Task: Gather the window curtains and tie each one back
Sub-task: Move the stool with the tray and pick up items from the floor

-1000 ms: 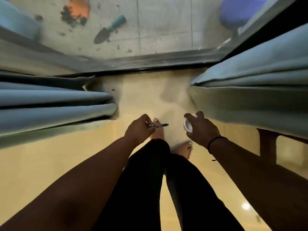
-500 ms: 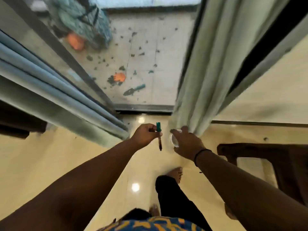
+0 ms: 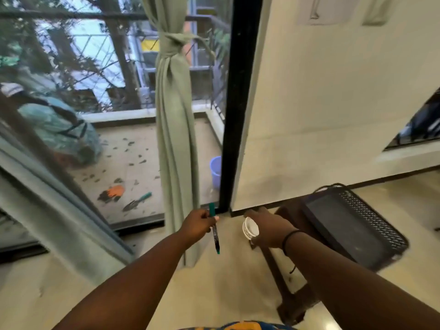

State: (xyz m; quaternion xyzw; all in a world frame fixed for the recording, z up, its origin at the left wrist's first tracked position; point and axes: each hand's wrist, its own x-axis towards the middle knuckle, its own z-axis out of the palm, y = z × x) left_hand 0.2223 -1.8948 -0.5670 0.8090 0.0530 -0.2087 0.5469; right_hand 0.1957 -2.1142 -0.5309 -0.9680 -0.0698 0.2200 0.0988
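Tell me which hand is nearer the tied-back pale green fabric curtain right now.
Left. The left hand, gripping a green-capped marker, sits right beside the tied-back pale green fabric curtain at its lower hem. The right hand, holding a small white bowl, is farther right, past the black door frame.

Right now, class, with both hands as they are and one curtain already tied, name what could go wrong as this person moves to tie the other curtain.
1. Both hands are full: the left hand grips a green pen, the right hand a small white bowl. Gathering the untied curtain could be clumsy.
2. The bowl may slip and break on the hard floor.
3. The pen's tip could perhaps mark fabric.
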